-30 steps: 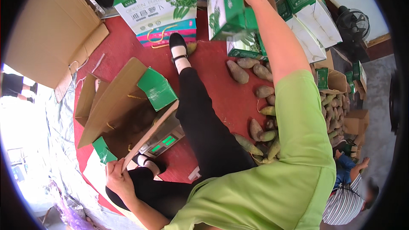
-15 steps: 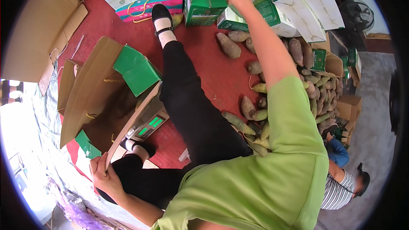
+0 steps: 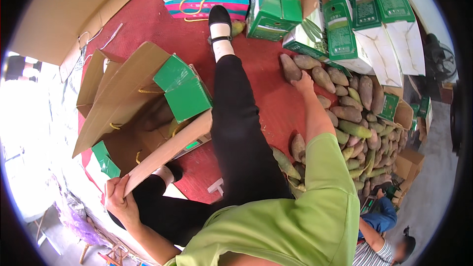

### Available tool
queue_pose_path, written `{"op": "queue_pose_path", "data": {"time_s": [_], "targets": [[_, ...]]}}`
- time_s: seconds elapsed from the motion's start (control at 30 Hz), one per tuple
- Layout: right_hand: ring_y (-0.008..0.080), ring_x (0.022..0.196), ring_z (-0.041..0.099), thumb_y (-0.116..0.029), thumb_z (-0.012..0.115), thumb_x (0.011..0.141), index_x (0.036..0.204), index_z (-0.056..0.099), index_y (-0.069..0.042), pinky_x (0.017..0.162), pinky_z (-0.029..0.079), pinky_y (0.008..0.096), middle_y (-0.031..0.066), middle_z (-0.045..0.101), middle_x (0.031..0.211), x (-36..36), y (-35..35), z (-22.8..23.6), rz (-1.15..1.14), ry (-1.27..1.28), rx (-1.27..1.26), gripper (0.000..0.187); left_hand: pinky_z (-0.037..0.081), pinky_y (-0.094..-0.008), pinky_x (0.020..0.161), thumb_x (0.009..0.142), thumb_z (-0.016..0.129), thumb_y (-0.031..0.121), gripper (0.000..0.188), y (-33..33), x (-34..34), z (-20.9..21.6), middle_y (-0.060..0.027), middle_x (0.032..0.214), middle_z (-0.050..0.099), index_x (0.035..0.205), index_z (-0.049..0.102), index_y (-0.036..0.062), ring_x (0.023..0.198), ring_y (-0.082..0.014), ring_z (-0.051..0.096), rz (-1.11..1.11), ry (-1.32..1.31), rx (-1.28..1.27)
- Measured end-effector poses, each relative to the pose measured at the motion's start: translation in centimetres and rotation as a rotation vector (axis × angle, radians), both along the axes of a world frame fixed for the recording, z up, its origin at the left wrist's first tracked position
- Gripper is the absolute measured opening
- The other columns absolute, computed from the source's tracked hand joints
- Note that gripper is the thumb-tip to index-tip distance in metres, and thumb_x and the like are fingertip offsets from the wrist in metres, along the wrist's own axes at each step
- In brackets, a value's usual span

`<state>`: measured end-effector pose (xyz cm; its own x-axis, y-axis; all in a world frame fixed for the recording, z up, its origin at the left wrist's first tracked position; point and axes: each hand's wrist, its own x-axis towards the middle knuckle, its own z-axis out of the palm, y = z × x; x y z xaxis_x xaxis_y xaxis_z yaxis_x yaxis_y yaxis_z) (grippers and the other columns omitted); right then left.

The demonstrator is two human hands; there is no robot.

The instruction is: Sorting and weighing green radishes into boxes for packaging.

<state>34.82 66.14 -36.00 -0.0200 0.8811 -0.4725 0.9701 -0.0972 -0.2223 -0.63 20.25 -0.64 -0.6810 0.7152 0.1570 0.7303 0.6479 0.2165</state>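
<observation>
My left hand [image 3: 121, 202] grips the near edge of an open cardboard carton [image 3: 170, 149], its fingers curled over the rim. The carton has brown inner walls and green flaps, and a few radishes lie in its shadowed inside, mostly hidden. My right hand [image 3: 304, 83] reaches out to the far right, its fingers closed about the near end of a soil-covered radish [image 3: 289, 66] on the red mat. More muddy radishes [image 3: 322, 80] lie right beside that hand. Beneath the carton, a scale's lit green display [image 3: 192, 145] shows in part.
A large heap of green and brown radishes [image 3: 367, 140] spreads to the right. Green and white cartons [image 3: 345, 34] stand at the back right, a white and pink box [image 3: 207, 0] at the back. My legs straddle the red mat [image 3: 261, 69]. Another person [image 3: 377, 246] sits at lower right.
My right hand has come down from the green carton at the back to the radish on the mat. My left hand stays on the carton's edge. The view has shifted.
</observation>
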Motion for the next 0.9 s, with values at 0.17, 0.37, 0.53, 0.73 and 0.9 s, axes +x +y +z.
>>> {"op": "queue_pose_path", "data": {"time_s": [0.17,0.37,0.53,0.73,0.9], "targets": [[0.0339,0.13,0.04,-0.035,0.082,0.064,0.142,0.033,-0.008,0.103,0.041,0.0416,0.0208,0.04,0.14,-3.1,-1.8,2.2,-0.094,0.001,0.015,0.096,0.045,-0.0315,0.065,0.073,0.066,0.001,0.019,0.2,0.1,0.2,-0.0096,0.08,0.055,0.091,0.069,0.0007,0.074,-0.0244,0.057,-0.011,0.004,-0.006],[0.0358,0.121,0.05,-0.033,0.084,0.061,0.133,0.039,-0.003,0.099,0.044,0.0413,0.0209,0.048,0.132,-3.7,-3.1,2.5,-0.176,-0.035,0.01,0.09,0.046,-0.0322,0.064,0.064,0.065,-0.002,0.024,0.7,0.1,0.2,-0.0096,0.078,0.056,0.086,0.07,0.0016,0.073,-0.0255,0.059,0.027,-0.017,0.039],[0.0349,0.113,0.057,-0.037,0.084,0.06,0.127,0.043,0.004,0.093,0.047,0.0393,0.0204,0.058,0.12,-1.7,-6.7,0.4,-0.189,0.05,-0.006,0.089,0.047,-0.0328,0.064,0.064,0.063,-0.003,0.024,0.3,-0.1,0.3,-0.0073,0.079,0.057,0.086,0.07,0.0039,0.074,-0.0247,0.06,-0.005,0.012,0.032],[0.0253,0.083,0.063,-0.041,0.085,0.055,0.112,0.058,0.002,0.059,0.048,0.0366,0.0128,0.064,0.101,0.7,-11.1,2.1,-0.466,0.333,-0.359,0.076,0.048,-0.0337,0.064,0.064,0.064,-0.001,0.024,0.0,-0.2,0.5,-0.0037,0.081,0.058,0.086,0.07,0.008,0.077,-0.0242,0.061,0.01,0.0,0.028],[0.021,0.083,0.061,-0.038,0.083,0.059,0.114,0.059,0.0,0.057,0.045,0.0313,0.0088,0.063,0.103,1.9,-10.5,6.6,-0.508,0.617,-0.635,0.07,0.049,-0.0339,0.065,0.065,0.066,0.001,0.022,-0.3,-0.2,0.6,-0.0011,0.081,0.057,0.085,0.07,0.0108,0.078,-0.0218,0.061,-0.033,0.029,0.032]]}}
